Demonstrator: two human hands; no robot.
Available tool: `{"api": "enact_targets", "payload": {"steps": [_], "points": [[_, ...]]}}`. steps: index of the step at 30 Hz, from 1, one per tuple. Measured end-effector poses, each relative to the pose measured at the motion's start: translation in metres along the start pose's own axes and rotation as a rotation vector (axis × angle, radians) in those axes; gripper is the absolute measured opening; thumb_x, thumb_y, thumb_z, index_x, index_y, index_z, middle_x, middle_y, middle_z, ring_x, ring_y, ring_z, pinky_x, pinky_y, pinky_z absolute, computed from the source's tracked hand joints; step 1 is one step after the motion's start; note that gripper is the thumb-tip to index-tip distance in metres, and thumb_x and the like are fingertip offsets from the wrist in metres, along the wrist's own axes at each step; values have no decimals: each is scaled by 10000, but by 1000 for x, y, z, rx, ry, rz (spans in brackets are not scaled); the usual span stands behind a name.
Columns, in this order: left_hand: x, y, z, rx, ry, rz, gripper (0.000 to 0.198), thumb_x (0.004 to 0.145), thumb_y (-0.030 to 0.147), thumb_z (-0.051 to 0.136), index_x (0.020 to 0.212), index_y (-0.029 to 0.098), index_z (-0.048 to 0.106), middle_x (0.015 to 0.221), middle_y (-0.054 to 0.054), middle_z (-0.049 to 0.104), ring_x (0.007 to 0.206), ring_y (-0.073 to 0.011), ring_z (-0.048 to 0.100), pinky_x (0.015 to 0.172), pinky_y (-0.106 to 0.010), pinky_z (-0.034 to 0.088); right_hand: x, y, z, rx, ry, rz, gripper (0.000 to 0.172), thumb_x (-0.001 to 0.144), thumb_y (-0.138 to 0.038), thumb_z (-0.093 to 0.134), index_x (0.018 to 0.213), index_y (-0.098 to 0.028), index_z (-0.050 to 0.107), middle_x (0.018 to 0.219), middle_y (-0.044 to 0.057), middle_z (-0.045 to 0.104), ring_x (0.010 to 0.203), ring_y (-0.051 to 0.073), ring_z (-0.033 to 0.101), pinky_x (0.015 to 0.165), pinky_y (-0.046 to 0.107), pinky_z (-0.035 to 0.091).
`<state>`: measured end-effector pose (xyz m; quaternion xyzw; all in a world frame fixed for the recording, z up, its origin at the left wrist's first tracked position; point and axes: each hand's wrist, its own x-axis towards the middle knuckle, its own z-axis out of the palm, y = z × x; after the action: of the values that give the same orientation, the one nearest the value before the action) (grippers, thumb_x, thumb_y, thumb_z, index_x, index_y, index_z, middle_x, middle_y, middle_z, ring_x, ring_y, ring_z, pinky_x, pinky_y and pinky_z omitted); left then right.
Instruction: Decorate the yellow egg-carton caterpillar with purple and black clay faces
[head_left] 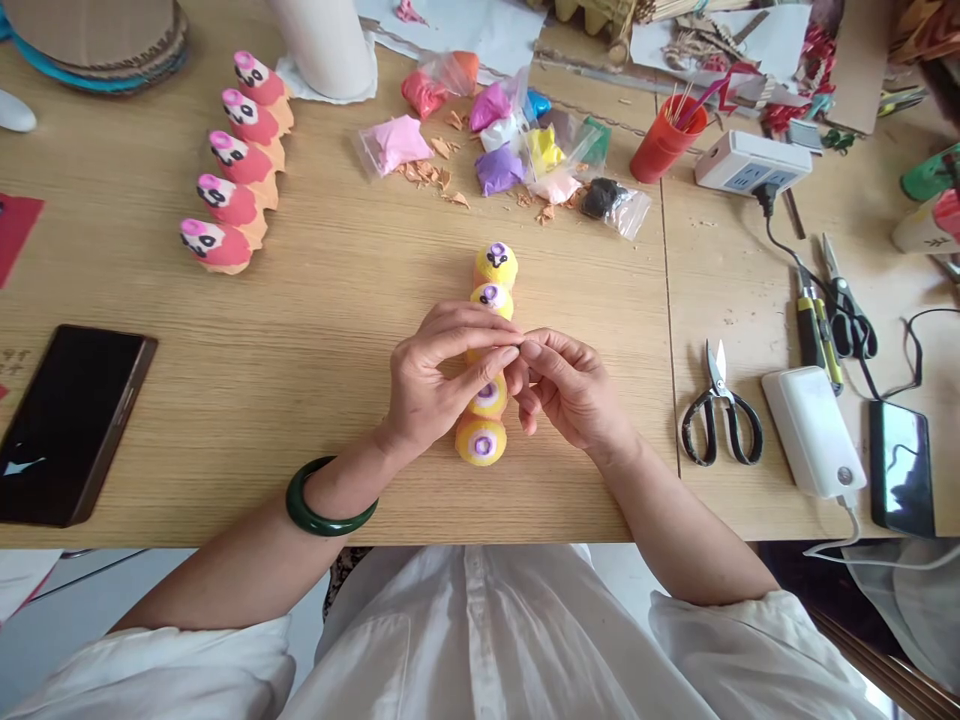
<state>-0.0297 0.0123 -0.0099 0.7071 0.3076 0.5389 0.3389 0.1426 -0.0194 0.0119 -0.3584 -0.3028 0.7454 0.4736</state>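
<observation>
Yellow segmented craft piece lay lengthwise around the middle of our wooden worktop, with purple-and-white eyes on its segments. Our left hand and right hand were together above it, fingertips meeting in a tight pinch. Those hands hid the piece's middle, so we can't tell whether they were clamped on anything small or on the piece itself. A green bangle sat on our left wrist.

Beyond the piece, toward the far edge, were bags of coloured modelling clay, a red cup of sticks and a white power strip. Pink-and-orange egg-carton birds stood in a row well off to the left, and a black phone lay near the left edge. Black-handled scissors were nearest our right hand, just beside a white power bank. Our forearms crossed the front edge. The craft scraps along the far right were cut off and hard to make out.
</observation>
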Motion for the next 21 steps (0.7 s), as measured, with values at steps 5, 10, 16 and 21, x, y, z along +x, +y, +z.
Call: {"api": "enact_targets", "payload": {"steps": [5,10,16,21], "points": [[0,-1,0,6,4,20,135,987,211,777,1073,302,829,1084,-7,828,1089,-179,750,1039,-383,602,0,0,-1,12,-8,-23,338,861,-456,884,851,-164,714,674,-49,718,443,72,580,379,198,552],[0,4,1,-123,52,-131,76,972,252,799,1005,304,844,1039,0,824,1073,-178,758,1016,-357,623,0,1,-1,-47,61,-55,354,839,-479,893,844,-182,699,680,-49,707,478,72,568,413,202,563],[1,5,3,-392,186,-536,159,918,438,845,963,285,856,1067,-27,836,937,-199,793,809,-345,689,4,-1,-8,-52,214,-122,296,849,-442,856,928,-196,711,782,-30,727,564,77,594,490,216,604],[6,7,3,-536,209,-635,241,875,473,874,952,247,848,1072,-39,841,936,-176,796,812,-293,691,5,-2,-11,11,202,-113,228,836,-320,815,1000,-191,721,817,-24,738,622,85,624,517,214,611]]}}
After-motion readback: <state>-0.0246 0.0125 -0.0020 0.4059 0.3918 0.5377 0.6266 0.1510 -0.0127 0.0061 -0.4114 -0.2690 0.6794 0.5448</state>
